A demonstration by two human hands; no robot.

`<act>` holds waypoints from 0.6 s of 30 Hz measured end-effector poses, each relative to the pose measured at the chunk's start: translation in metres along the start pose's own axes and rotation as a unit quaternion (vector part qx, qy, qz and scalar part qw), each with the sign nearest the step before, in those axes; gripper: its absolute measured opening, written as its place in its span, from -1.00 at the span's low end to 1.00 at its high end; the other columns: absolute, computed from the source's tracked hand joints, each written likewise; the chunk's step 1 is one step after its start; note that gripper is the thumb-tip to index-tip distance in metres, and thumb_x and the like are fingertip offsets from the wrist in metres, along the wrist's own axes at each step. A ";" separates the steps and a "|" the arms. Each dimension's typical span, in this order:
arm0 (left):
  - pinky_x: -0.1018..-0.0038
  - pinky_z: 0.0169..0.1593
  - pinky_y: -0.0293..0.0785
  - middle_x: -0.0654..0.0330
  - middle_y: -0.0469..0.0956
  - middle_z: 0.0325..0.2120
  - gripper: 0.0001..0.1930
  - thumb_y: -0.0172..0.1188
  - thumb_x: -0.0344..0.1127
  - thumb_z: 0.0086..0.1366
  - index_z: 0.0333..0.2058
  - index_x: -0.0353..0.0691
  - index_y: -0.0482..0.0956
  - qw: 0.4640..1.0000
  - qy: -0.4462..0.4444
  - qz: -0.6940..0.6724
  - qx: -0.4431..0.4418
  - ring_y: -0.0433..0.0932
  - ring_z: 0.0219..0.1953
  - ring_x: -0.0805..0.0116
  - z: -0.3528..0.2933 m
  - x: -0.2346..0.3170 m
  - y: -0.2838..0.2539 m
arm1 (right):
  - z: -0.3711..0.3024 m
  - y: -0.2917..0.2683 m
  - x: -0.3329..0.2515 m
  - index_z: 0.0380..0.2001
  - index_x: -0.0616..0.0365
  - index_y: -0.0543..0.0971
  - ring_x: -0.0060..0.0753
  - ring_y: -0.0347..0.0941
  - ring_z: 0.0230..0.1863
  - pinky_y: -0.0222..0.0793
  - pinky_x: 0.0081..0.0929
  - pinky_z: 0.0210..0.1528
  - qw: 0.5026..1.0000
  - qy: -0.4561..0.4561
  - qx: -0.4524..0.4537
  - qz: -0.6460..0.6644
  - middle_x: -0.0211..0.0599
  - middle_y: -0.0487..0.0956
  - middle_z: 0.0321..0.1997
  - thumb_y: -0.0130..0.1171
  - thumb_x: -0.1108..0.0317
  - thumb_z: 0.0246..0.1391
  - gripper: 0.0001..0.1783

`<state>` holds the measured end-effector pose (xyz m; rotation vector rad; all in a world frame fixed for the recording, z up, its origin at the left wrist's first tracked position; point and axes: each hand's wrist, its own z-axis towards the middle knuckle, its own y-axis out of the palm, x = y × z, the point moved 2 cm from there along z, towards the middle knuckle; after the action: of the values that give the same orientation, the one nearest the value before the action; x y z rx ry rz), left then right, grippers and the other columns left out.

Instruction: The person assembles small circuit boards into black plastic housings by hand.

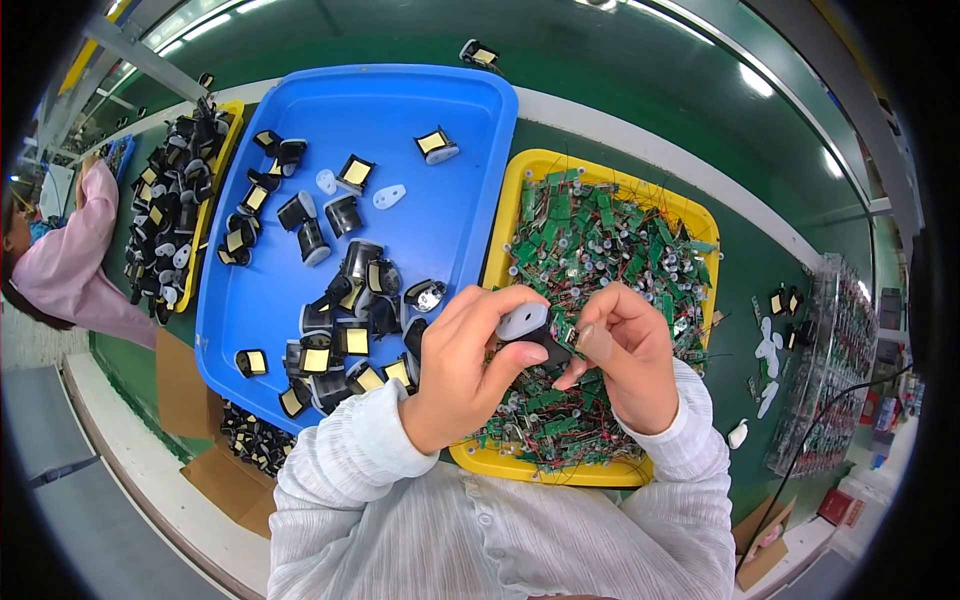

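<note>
Blue tray beside yellow tray — left hand partly hides both.

I observe one black housing with a rounded pale-grey end cap — cap toward the left, small dark hole visible. Unit is tilted, gripped in the left hand, above the yellow tray.

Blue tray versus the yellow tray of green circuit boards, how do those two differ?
Colour and size: the blue tray looks larger than the yellow tray.
Contents: the blue tray has scattered black-and-grey parts; the yellow tray has heaped green circuit boards with wires.
Fill: much of the blue tray's floor shows, while the pile hides most of the yellow tray's.
Both have rounded corners and raised rims.
</note>
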<state>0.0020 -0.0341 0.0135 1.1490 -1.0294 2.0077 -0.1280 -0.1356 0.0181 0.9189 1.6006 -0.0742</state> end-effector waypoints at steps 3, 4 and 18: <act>0.52 -0.47 0.31 0.17 0.45 -0.52 -0.68 0.26 -0.31 0.00 -0.26 -0.29 0.47 0.999 0.026 0.019 0.012 0.37 -0.53 0.31 -0.001 0.001 0.000 | 0.000 0.001 -0.001 -0.41 0.20 0.36 -0.63 0.40 -0.51 0.53 -0.51 -0.44 1.000 -0.001 0.000 -0.004 -0.40 0.43 -0.47 0.08 0.48 0.02 -0.89; 0.51 -0.46 0.31 0.17 0.46 -0.51 -0.67 0.28 -0.30 -0.01 -0.26 -0.28 0.47 0.999 0.037 0.025 0.017 0.38 -0.52 0.29 -0.001 0.001 0.000 | -0.001 0.002 -0.001 -0.41 0.20 0.36 -0.63 0.41 -0.51 0.53 -0.51 -0.43 1.000 0.000 0.000 -0.004 -0.40 0.43 -0.47 0.08 0.48 0.02 -0.89; 0.43 -0.34 0.37 0.14 0.53 -0.36 -0.64 0.25 -0.29 -0.04 -0.24 -0.29 0.47 0.991 0.133 0.027 -0.019 0.47 -0.41 0.20 0.002 -0.001 -0.001 | -0.003 0.000 -0.007 -0.38 0.25 0.39 -0.61 0.41 -0.43 0.53 -0.56 -0.38 0.998 0.037 -0.041 -0.028 -0.39 0.42 -0.44 0.06 0.52 0.02 -0.91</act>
<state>0.0045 -0.0355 0.0140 0.8138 -0.9652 2.1055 -0.1307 -0.1376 0.0248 0.8216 1.6858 -0.0129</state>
